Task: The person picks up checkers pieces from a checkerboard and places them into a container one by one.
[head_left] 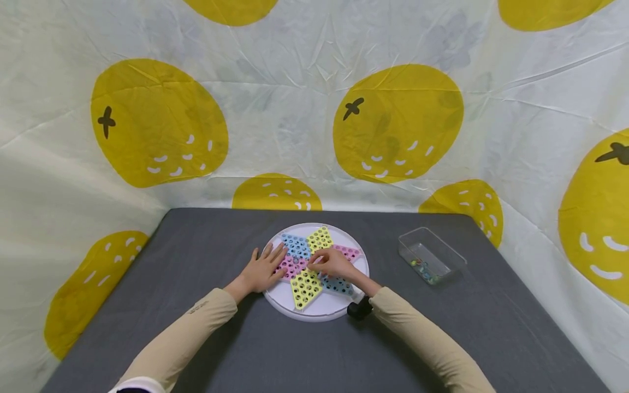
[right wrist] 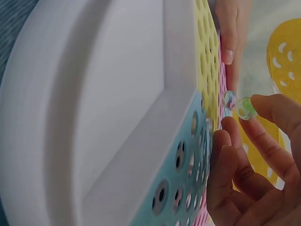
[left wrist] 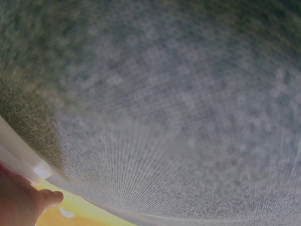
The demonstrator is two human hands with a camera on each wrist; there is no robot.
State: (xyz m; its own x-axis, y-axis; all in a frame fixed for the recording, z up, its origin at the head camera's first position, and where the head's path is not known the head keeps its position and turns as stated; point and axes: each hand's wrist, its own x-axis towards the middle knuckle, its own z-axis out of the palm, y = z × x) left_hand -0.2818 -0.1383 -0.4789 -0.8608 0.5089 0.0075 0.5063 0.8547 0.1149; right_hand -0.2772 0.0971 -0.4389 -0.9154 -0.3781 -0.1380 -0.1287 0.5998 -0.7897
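A round white Chinese checkers board (head_left: 319, 316) lies on the dark table, its star of yellow, blue and pink perforated sections in the middle. My left hand (head_left: 260, 271) rests with spread fingers on the left side of the board. Over the star's centre, my right hand (head_left: 336, 263) pinches a clear marble with green inside (right wrist: 246, 108) between thumb and index finger. The other fingers curl loosely close over the blue section (right wrist: 167, 188). Right beside the pinched marble in the right wrist view, another marble (right wrist: 229, 100) sits on the board.
To the right of the board stands a clear plastic box (head_left: 449, 250) with several marbles (head_left: 425, 271) gathered at its near left end. A cloth with yellow fruit print (head_left: 398, 123) hangs behind the grey table (head_left: 275, 360).
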